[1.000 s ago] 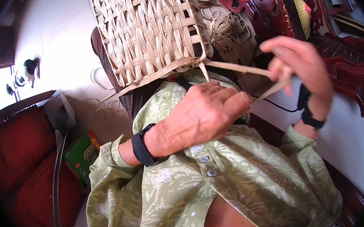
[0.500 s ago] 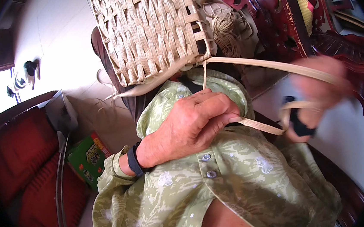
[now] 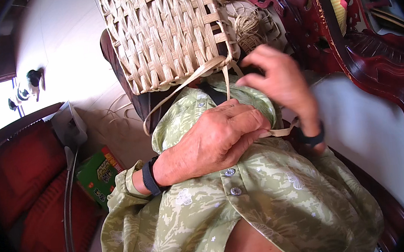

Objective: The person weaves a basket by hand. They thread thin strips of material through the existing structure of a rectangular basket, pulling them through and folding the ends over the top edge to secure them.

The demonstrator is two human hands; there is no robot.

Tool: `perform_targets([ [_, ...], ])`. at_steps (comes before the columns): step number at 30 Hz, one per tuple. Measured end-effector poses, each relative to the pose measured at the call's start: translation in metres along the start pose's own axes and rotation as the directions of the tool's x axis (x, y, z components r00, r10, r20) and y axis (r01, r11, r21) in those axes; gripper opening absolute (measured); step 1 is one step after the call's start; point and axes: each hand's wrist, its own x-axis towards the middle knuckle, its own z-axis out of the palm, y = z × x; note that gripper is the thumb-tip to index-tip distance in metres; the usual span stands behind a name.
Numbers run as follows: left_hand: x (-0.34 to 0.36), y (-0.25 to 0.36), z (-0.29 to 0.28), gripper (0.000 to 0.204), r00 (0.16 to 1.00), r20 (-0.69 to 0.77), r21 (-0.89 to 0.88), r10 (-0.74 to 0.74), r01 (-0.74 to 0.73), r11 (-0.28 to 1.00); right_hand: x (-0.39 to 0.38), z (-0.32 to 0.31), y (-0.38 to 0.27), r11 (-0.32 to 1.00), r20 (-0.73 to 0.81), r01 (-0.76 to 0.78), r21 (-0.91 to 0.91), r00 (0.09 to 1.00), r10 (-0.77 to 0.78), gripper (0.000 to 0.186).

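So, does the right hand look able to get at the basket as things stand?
Probably yes: the right hand, though blurred, looks open and close to the near right corner of the basket, with only thin strips hanging there.

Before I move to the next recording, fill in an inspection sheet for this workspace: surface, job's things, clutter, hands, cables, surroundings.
Surface: dark-clothed leg, apparently supporting the woven basket.
Job's things: woven basket; pale strips at its near right corner.
Clutter: coiled strands; green box at left.
Hands: left hand pinches a strip; right hand open, blurred, near the basket's corner.
Cables: nothing seen.
Surroundings: carved red furniture at right, red cushions at left.
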Motion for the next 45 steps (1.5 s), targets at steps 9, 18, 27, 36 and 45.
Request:
perform_targets([
  [9,-0.003,0.0,-0.006,0.008,0.998,-0.024,-0.012,-0.055,0.055,0.998,-0.03,-0.037,0.037,0.512,-0.069,-0.028,0.859,0.983,0.17,0.011],
  [18,0.002,-0.006,-0.004,0.006,0.999,-0.003,-0.106,-0.036,0.035,0.994,-0.132,-0.172,0.212,0.649,-0.719,-0.719,0.251,0.31,0.622,0.027],
  [27,0.002,-0.002,-0.005,0.006,0.998,-0.023,-0.025,-0.054,0.054,0.998,0.01,0.044,0.003,0.982,-0.363,0.079,-0.169,0.922,-0.137,0.026],
  [36,-0.003,-0.005,-0.007,0.005,0.997,-0.03,-0.07,-0.071,0.069,0.995,-0.06,-0.122,0.128,0.254,-0.406,0.333,0.908,0.851,0.334,0.019],
  [45,0.003,-0.011,-0.005,0.006,0.999,0.009,-0.089,-0.052,0.052,0.995,-0.058,-0.111,0.128,0.867,-0.794,-0.498,-0.002,0.528,0.301,0.03],
])
